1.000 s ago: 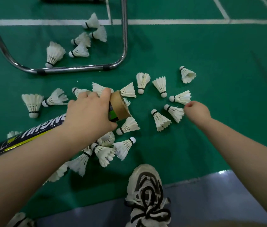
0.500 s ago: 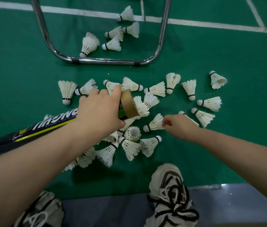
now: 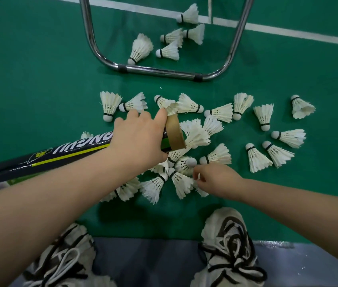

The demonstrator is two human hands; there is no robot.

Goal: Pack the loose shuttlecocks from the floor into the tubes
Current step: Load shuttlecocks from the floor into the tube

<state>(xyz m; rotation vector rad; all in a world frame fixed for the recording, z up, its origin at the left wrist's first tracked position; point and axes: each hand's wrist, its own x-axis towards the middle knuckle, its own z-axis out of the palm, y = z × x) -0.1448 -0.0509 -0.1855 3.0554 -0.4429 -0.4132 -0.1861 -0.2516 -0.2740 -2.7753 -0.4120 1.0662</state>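
Step in hand: loading the tube; a pick-up from the pile is under way, judged from the hand positions.
Left hand [image 3: 139, 139]: wrapped round the tube [image 3: 66, 154] close to its open cardboard mouth [image 3: 175, 132], which is tipped low over the floor [image 3: 39, 79].
Tube mouth: a feather skirt [image 3: 197, 135] sits right at the rim; cannot tell if it is partly inside or just beside.
Right hand [image 3: 220, 180]: fingers curled down over the near pile, tips next to an upturned cork [image 3: 191, 162]; cannot tell whether it has a pinch yet.
Loose shuttlecocks [image 3: 257, 158]: many spread on the floor, the densest clump under and between the two hands.
Progress: early to middle, by the count left on the floor.
Next move needs: one shuttlecock lifted singly, cork turned toward the mouth, feathers not crushed.
In the way: overlapping skirts in the clump may snag and lift two together.
Surroundings: chrome frame [image 3: 159, 71] resting on the floor, with five more shuttlecocks [image 3: 141, 47] inside its loop; two laced shoes [image 3: 230, 241] at the court edge.
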